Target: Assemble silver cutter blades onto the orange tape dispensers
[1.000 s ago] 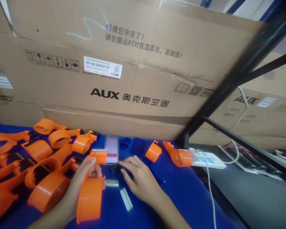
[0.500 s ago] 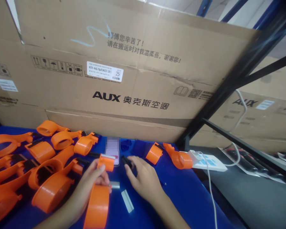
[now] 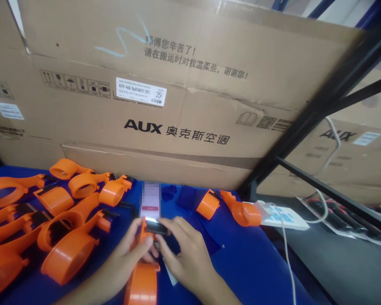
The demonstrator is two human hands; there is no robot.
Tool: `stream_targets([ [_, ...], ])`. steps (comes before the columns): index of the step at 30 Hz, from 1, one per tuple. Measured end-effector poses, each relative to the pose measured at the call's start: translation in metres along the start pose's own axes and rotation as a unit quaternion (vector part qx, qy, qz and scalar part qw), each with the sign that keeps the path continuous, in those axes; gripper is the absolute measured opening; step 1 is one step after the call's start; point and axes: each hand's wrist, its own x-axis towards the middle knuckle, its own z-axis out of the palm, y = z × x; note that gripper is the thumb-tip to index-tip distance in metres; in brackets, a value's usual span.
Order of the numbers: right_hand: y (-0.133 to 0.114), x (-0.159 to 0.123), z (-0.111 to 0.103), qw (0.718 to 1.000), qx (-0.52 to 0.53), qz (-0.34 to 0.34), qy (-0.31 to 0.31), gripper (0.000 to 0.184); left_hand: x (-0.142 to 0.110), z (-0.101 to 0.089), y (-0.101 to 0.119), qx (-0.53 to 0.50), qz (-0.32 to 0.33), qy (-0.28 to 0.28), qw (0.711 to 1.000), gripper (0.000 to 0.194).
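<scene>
My left hand (image 3: 135, 245) is closed around an orange tape dispenser (image 3: 142, 284), its ring hanging down toward me. At the dispenser's far end, my right hand (image 3: 189, 250) grips a small black plastic piece (image 3: 156, 227) between thumb and fingers. That piece lies against the dispenser's head, where a strip of bright metal shows; whether it is seated I cannot tell. A silvery metal strip (image 3: 170, 273) on the blue table is partly hidden by my right hand. Just beyond my hands lies a phone (image 3: 150, 199) with a lit screen.
Several orange tape dispensers (image 3: 68, 256) crowd the left of the blue table (image 3: 238, 267). Two more orange pieces (image 3: 208, 204) lie at the back right, near a white power strip (image 3: 285, 217) with a cable. A large cardboard box (image 3: 178, 93) stands behind, beside a black metal frame (image 3: 292, 140).
My right hand has lifted the black piece from the table and brought it left to the dispenser's head. My left hand has moved right with the dispenser, so both hands now meet.
</scene>
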Motion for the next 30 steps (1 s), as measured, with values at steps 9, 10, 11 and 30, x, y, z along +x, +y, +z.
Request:
stream_targets([
  [9,-0.004,0.0,-0.006,0.997,0.047,-0.006,-0.056,0.034,0.002,0.005,0.006,-0.055,-0.065,0.027,0.996,0.045],
  [10,-0.004,0.001,-0.007,0.997,0.05,-0.01,-0.058,0.035,0.002,0.006,0.008,-0.057,-0.062,0.034,0.996,0.042],
  [11,-0.005,0.001,-0.008,0.997,0.054,-0.014,-0.06,0.037,0.003,0.006,0.01,-0.061,-0.058,0.04,0.996,0.04],
  [30,0.05,0.013,0.014,0.953,-0.264,0.066,-0.134,0.055,-0.001,-0.006,0.032,-0.247,-0.211,0.095,0.941,0.053],
])
